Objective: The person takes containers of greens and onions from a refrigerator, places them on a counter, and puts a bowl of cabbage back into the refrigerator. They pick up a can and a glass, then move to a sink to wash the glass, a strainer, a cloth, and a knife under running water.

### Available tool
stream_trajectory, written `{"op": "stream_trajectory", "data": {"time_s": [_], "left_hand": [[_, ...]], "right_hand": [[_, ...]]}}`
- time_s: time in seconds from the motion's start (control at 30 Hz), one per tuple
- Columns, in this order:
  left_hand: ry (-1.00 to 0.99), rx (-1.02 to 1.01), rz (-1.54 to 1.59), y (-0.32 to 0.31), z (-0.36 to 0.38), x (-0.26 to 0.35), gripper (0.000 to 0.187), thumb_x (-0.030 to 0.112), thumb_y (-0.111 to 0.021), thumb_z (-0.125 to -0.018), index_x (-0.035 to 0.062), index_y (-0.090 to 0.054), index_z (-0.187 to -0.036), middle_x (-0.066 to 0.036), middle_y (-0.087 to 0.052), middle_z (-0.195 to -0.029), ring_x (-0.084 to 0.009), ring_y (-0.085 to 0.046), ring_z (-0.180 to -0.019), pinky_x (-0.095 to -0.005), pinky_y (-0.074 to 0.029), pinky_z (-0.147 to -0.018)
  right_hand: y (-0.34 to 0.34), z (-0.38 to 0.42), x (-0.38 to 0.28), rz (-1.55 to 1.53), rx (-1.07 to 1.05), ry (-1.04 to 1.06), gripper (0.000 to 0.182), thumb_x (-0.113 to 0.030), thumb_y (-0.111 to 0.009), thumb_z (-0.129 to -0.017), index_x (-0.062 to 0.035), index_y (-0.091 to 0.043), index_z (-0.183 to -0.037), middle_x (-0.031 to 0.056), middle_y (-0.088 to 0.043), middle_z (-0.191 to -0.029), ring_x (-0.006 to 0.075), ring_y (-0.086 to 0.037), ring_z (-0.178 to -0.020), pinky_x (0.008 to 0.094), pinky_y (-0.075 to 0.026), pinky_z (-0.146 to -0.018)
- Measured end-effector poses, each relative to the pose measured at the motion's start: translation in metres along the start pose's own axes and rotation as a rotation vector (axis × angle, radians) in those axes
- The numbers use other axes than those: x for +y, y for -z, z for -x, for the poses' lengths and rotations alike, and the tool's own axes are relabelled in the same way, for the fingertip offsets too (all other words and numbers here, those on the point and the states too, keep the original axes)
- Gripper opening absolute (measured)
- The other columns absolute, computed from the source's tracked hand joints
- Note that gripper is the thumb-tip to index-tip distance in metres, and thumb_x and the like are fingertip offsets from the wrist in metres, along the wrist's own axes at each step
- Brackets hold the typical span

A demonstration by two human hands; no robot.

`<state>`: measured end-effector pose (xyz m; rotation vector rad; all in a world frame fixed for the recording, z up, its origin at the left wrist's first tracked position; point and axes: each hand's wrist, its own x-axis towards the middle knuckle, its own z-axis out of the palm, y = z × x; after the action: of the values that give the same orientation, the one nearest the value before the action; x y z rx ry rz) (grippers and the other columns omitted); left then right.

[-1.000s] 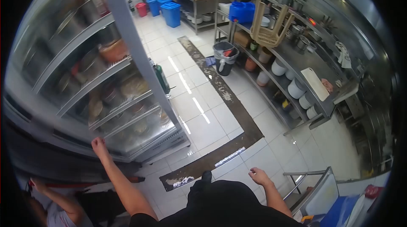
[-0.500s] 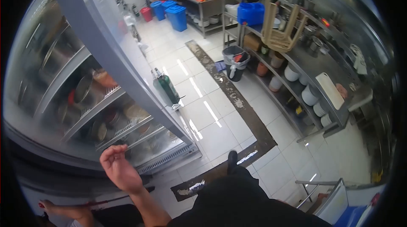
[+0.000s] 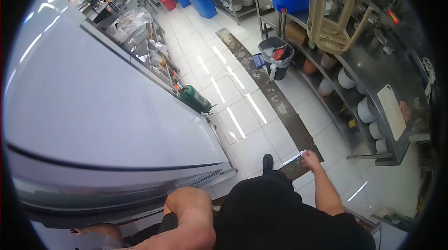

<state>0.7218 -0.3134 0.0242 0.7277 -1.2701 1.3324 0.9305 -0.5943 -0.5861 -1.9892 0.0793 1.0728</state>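
My right hand [image 3: 308, 160] is stretched forward over the tiled floor [image 3: 247, 147], its fingers closed. A small white bit shows at its fingertips, but I cannot tell whether it is held or is floor glare behind. My left hand [image 3: 186, 198] is low in front of my body, bent down at the wrist, with its fingers hidden. It is nearest the lower edge of a big grey-white refrigerator [image 3: 116, 105]. One dark shoe [image 3: 267, 162] of mine points forward on the floor.
A green gas cylinder [image 3: 193, 99] stands beside the refrigerator. A lined trash bin [image 3: 276, 58] stands before steel shelving on the right, where an upturned beige stool [image 3: 331, 35] and a white cutting board [image 3: 392, 112] rest. Another person's arm [image 3: 98, 230] shows at lower left.
My view has moved forward and turned, so the refrigerator's plain panel replaces its glass front and shelves. My left hand has dropped from its raised position; my right hand has come into view.
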Motion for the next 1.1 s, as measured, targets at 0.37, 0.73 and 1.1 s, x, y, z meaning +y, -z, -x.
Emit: {"op": "stream_trajectory", "data": {"time_s": [0.37, 0.73, 1.1], "left_hand": [[0.073, 0.016, -0.002, 0.048, 0.004, -0.070, 0.032, -0.003, -0.062, -0.092, -0.0029, -0.057, -0.123, -0.015, -0.051, -0.126, -0.0241, -0.057, -0.101, -0.0334, -0.064, -0.082], [-0.016, 0.029, 0.047, 0.078, 0.003, -0.095, 0.035, -0.005, -0.059, -0.093, -0.0003, -0.057, -0.128, -0.016, -0.050, -0.130, -0.0259, -0.055, -0.099, -0.0372, -0.059, -0.083], [-0.120, 0.056, 0.099, 0.146, -0.010, -0.106, 0.029, -0.007, -0.057, -0.095, -0.0056, -0.058, -0.124, -0.013, -0.047, -0.131, -0.0265, -0.053, -0.107, -0.0331, -0.060, -0.081]], "right_hand": [[0.038, -0.060, -0.020, 0.073, -0.089, -0.185, 0.025, -0.029, -0.058, -0.098, -0.0072, -0.063, -0.109, 0.0042, -0.064, -0.094, 0.0176, -0.065, -0.081, 0.0357, -0.056, -0.062], [0.049, -0.022, 0.098, 0.053, -0.126, -0.549, 0.030, -0.023, -0.064, -0.094, -0.0022, -0.058, -0.115, 0.0165, -0.061, -0.103, 0.0357, -0.066, -0.089, 0.0545, -0.058, -0.071], [0.026, -0.132, -0.015, 0.011, 0.025, -0.340, 0.024, -0.025, -0.062, -0.093, -0.0030, -0.069, -0.099, 0.0127, -0.070, -0.089, 0.0262, -0.071, -0.077, 0.0416, -0.059, -0.065]]}}
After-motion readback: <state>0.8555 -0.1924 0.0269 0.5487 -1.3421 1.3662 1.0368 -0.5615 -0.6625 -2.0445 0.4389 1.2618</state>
